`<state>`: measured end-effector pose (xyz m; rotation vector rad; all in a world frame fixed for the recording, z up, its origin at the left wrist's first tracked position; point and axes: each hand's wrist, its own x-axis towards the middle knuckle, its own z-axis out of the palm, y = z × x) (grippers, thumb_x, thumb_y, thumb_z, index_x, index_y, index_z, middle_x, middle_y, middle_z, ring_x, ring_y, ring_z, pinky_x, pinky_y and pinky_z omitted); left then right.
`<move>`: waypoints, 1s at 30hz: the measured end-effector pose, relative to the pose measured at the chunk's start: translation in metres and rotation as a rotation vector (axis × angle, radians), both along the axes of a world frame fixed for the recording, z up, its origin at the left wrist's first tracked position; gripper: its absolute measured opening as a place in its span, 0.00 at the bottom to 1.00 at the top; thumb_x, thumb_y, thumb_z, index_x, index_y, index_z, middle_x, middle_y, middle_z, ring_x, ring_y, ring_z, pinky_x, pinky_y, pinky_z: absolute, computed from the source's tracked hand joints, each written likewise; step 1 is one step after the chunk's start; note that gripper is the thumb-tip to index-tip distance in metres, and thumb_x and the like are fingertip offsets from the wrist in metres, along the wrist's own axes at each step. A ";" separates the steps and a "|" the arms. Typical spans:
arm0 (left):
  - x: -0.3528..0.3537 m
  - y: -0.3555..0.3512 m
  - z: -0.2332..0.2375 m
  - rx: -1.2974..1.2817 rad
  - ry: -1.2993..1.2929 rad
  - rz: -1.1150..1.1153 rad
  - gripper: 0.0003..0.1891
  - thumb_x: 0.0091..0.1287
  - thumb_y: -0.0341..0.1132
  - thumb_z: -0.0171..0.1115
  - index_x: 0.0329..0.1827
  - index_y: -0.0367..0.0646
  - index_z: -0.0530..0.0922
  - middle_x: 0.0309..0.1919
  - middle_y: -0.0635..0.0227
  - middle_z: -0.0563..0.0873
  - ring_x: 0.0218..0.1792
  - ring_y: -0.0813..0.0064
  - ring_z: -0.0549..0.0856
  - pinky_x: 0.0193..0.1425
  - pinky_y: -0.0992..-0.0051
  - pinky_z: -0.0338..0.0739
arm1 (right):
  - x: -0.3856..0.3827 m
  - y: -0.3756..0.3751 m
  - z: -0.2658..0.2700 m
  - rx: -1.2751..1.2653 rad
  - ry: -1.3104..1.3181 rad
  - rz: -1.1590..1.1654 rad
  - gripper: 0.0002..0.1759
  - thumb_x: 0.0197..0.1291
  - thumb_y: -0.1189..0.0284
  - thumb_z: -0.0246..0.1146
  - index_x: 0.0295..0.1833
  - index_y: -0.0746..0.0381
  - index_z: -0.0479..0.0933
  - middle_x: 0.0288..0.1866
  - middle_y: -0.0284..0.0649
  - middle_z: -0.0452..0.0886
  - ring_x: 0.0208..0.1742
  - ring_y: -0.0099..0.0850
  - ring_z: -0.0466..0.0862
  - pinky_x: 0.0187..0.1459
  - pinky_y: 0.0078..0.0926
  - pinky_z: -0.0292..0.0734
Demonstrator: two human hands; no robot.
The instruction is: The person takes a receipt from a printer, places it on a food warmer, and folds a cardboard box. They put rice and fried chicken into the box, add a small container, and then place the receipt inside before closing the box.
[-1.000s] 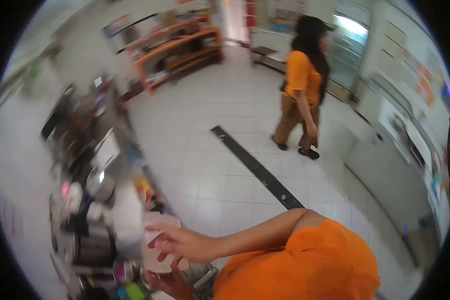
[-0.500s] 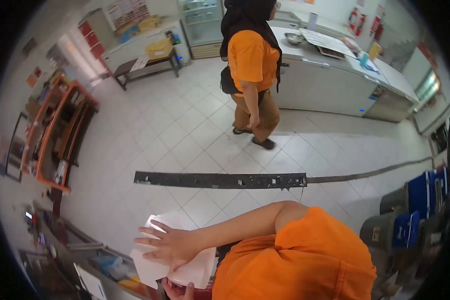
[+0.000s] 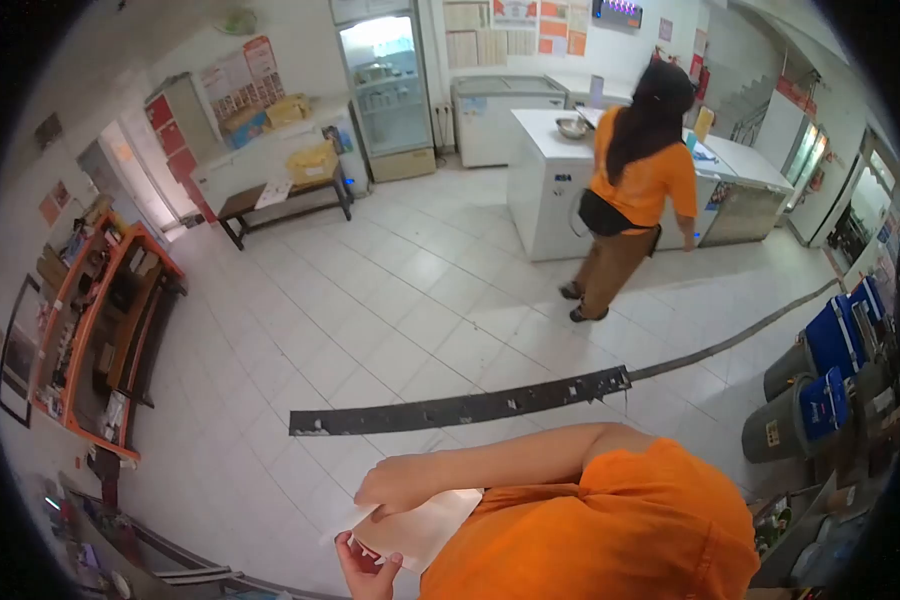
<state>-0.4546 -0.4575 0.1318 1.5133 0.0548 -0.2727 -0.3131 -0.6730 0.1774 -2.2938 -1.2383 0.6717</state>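
Note:
A piece of white paper (image 3: pixel 430 530), folded or layered, lies close against the orange shirt at the bottom of the view. My left hand (image 3: pixel 370 572) grips its near left corner, thumb on one side and fingers on the other. A bit of red shows beside those fingers, too small to name. From the right, my right arm reaches across, and my right hand (image 3: pixel 400 486) is closed at the paper's upper left edge. Its thumb is pressed to the sheet, while most of its fingers are curled out of sight.
A person in an orange shirt (image 3: pixel 648 185) walks near the white chest freezer (image 3: pixel 560 205). A black strip (image 3: pixel 460 402) crosses the tiled floor. Grey bins with blue covers (image 3: pixel 782 425) stand right, an orange shelf (image 3: pixel 90 345) left, a bench (image 3: pixel 285 200) and glass-door fridge (image 3: pixel 385 100) behind.
My right hand has gone from spread flat on the paper to closed at its edge. The paper has shifted right. The other person has moved right and turned away; my view has tilted up.

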 end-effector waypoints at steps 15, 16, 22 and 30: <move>0.104 0.205 0.015 0.260 0.103 0.485 0.45 0.68 0.30 0.65 0.84 0.56 0.46 0.44 0.58 0.87 0.41 0.68 0.86 0.47 0.68 0.84 | 0.097 0.245 -0.022 -0.024 -0.050 0.107 0.14 0.70 0.64 0.55 0.50 0.58 0.81 0.40 0.49 0.86 0.44 0.50 0.87 0.43 0.49 0.82; 0.112 0.223 0.010 0.347 0.028 0.484 0.36 0.70 0.33 0.63 0.80 0.54 0.56 0.42 0.57 0.87 0.40 0.65 0.86 0.46 0.68 0.82 | 0.110 0.268 -0.024 0.026 -0.055 0.096 0.14 0.70 0.63 0.57 0.52 0.58 0.81 0.40 0.48 0.87 0.44 0.50 0.87 0.42 0.48 0.82; 0.155 0.354 0.025 0.594 -0.070 0.700 0.10 0.73 0.34 0.57 0.51 0.41 0.81 0.40 0.57 0.89 0.39 0.61 0.87 0.43 0.66 0.80 | 0.193 0.428 -0.016 0.384 -0.183 0.234 0.15 0.67 0.62 0.62 0.55 0.56 0.81 0.44 0.45 0.87 0.44 0.47 0.86 0.42 0.44 0.82; 0.132 0.493 0.021 0.033 0.044 1.134 0.18 0.77 0.34 0.55 0.67 0.42 0.76 0.52 0.67 0.85 0.48 0.77 0.83 0.51 0.75 0.79 | 0.259 0.654 -0.002 0.152 -0.063 0.772 0.17 0.70 0.57 0.58 0.49 0.56 0.84 0.37 0.44 0.88 0.38 0.46 0.88 0.40 0.43 0.83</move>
